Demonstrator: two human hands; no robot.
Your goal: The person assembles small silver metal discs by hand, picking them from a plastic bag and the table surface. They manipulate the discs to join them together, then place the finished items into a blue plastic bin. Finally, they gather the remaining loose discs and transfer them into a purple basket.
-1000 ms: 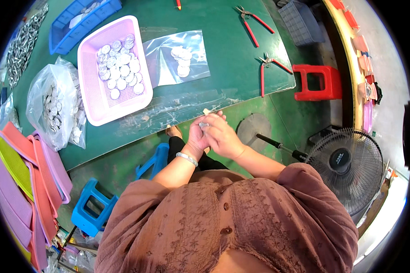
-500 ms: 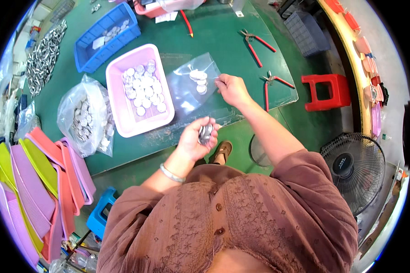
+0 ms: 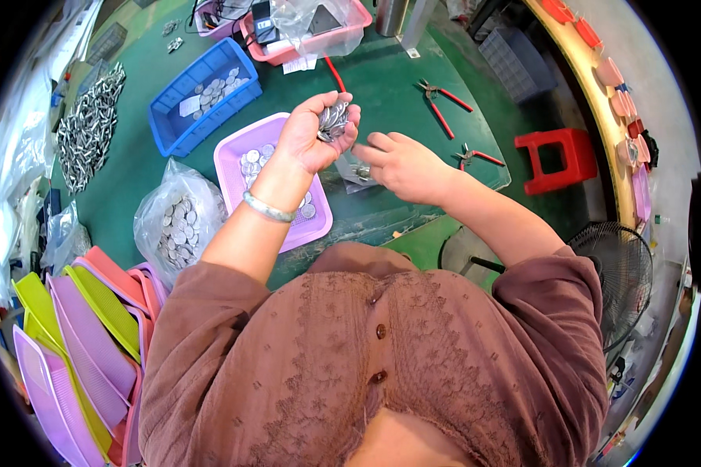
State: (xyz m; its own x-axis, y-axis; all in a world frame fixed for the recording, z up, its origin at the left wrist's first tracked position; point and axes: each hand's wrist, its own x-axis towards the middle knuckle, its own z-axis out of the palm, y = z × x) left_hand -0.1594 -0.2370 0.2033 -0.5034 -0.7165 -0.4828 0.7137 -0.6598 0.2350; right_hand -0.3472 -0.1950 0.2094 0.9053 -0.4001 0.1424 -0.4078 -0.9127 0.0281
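My left hand [image 3: 308,136] is raised above the pink-lilac basket [image 3: 232,173], palm up. Its fingers curl round a handful of silvery round metal discs [image 3: 332,122]. Close to its right, my right hand [image 3: 405,169] hangs palm down with its fingers bent loosely and apart; its thumb is hidden. Below those fingers lies a clear plastic bag [image 3: 356,185] with some discs in it, mostly covered by the hand. More discs [image 3: 255,159] lie in the basket, partly hidden by my left forearm.
A clear bag of discs [image 3: 181,229] stands left of the basket. Behind it are a blue bin [image 3: 163,117] and a heap of metal parts [image 3: 89,128]. Red-handled pliers [image 3: 442,117] lie at right. Stacked baskets [image 3: 86,335] fill the lower left; a red stool [image 3: 557,159] stands at right.
My left hand has risen forward from the table's near edge, carrying its handful of discs over the basket. My right hand has let go of the bag's edge and now hovers over the bag.
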